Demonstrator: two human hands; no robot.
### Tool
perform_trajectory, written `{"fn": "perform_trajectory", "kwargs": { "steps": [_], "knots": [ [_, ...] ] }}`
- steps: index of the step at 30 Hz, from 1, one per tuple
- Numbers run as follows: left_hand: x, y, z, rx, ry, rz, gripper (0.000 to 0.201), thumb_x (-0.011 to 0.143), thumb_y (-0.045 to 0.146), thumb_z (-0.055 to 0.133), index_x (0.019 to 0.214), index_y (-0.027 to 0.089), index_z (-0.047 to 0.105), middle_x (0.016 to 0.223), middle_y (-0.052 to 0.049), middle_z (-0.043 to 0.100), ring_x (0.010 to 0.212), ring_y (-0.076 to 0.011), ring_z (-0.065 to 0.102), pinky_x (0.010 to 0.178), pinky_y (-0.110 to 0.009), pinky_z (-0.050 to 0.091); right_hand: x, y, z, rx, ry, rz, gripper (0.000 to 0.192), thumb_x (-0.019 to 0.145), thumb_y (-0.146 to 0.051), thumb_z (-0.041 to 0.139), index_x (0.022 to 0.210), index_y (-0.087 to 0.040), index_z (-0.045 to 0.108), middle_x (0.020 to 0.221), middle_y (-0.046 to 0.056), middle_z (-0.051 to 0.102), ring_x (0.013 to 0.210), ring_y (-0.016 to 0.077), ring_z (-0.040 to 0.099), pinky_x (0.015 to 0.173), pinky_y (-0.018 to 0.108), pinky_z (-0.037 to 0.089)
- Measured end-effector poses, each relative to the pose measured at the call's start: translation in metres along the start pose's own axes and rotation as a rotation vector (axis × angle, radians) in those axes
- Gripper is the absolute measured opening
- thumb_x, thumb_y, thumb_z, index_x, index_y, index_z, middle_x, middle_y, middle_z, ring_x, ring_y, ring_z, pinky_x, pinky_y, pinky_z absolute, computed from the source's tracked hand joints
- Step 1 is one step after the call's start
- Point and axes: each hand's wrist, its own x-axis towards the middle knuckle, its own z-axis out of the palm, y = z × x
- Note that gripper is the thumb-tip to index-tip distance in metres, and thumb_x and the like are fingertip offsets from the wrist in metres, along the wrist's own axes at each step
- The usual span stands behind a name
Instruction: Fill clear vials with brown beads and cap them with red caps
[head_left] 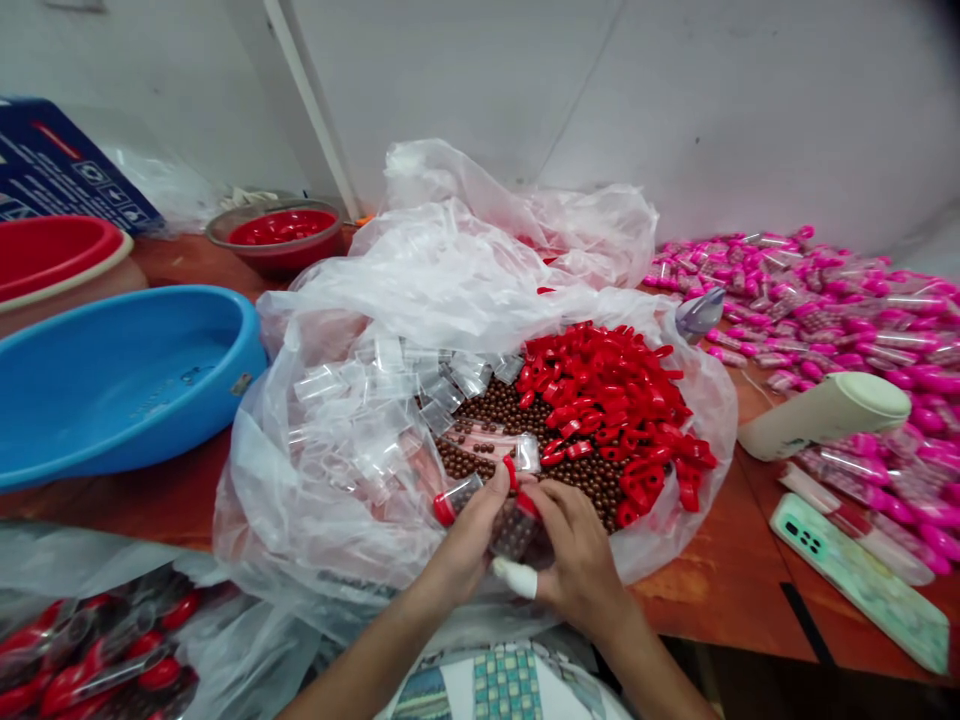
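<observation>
Both hands, left hand (469, 535) and right hand (574, 555), pinched one filled tube (514, 528); a slip might have spilled brown beads (517, 415) across the counter (720, 580).

You can read no text anywhere here. The blue box (52, 165) at your far left carries white print and small icons, but they are too blurred to make out

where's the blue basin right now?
In the head view the blue basin sits on the wooden table at the left, beside the big clear plastic bag of beads and caps, just in front of the red basin.
</observation>
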Motion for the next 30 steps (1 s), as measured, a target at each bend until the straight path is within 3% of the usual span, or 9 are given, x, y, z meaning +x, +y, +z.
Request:
{"fn": "perform_trajectory", "kwargs": {
  "steps": [4, 11, 15, 19, 24, 30],
  "knots": [
    [-0.002, 0.005, 0.001, -0.099, -0.067, -0.124, 0.054, 0.082, 0.057, 0.042, 0.111, 0.015, 0.058, 0.09, -0.01, 0.067, 0.078, -0.0204, 0.063, 0.07, -0.03, 0.048, 0.002, -0.005, -0.003, 0.028, -0.079, -0.069, 0.068, 0.069, -0.03, 0.064, 0.131, -0.016, 0.039, 0.111, 0.013, 0.05, 0.103, 0.0262, 0.048, 0.085, 0.042, 0.043],
    [-0.003, 0.009, -0.003, -0.137, -0.192, -0.14, 0.075, 0.078, 0.07, 0.028, 0.123, 0.015, 0.051, 0.09, -0.012, 0.068, 0.073, -0.0222, 0.065, 0.069, -0.035, 0.048, -0.005, 0.006, -0.004, 0.061, -0.005, -0.117, 0.061, 0.074, -0.025, 0.061, 0.129, -0.018, 0.037, 0.113, 0.013, 0.051, 0.106, 0.026, 0.048, 0.088, 0.044, 0.042],
    [-0.001, 0.009, -0.001, -0.059, -0.116, -0.18, 0.058, 0.082, 0.056, 0.042, 0.122, 0.015, 0.052, 0.078, -0.009, 0.068, 0.06, -0.0182, 0.063, 0.06, -0.03, 0.048, -0.007, 0.009, 0.0, 0.068, 0.019, -0.15, 0.066, 0.074, -0.024, 0.059, 0.132, -0.021, 0.029, 0.116, 0.012, 0.051, 0.11, 0.0266, 0.048, 0.09, 0.047, 0.04],
    [0.0, 0.005, 0.002, -0.02, -0.048, -0.125, 0.047, 0.082, 0.036, 0.044, 0.123, 0.013, 0.05, 0.065, -0.006, 0.066, 0.051, -0.0166, 0.06, 0.052, -0.027, 0.046, -0.006, 0.007, 0.001, 0.071, 0.025, -0.076, 0.076, 0.072, -0.025, 0.06, 0.136, -0.018, 0.019, 0.12, 0.014, 0.046, 0.112, 0.0279, 0.045, 0.09, 0.048, 0.041],
    [0.002, -0.002, 0.0, -0.002, -0.042, -0.041, 0.051, 0.079, 0.031, 0.044, 0.128, 0.014, 0.044, 0.063, -0.003, 0.064, 0.042, -0.0139, 0.055, 0.043, -0.023, 0.041, 0.002, 0.002, -0.004, 0.008, -0.107, -0.02, 0.071, 0.07, -0.031, 0.061, 0.132, -0.015, 0.031, 0.122, 0.016, 0.044, 0.114, 0.029, 0.041, 0.094, 0.047, 0.036],
    [0.003, -0.01, 0.002, 0.097, 0.029, 0.034, 0.053, 0.082, 0.04, 0.042, 0.129, 0.014, 0.043, 0.049, 0.002, 0.054, 0.04, -0.0111, 0.048, 0.041, -0.02, 0.036, 0.007, 0.006, -0.002, -0.064, -0.066, -0.132, 0.063, 0.069, -0.034, 0.058, 0.125, -0.014, 0.039, 0.116, 0.015, 0.052, 0.11, 0.0289, 0.045, 0.096, 0.047, 0.033]
  ]
}}
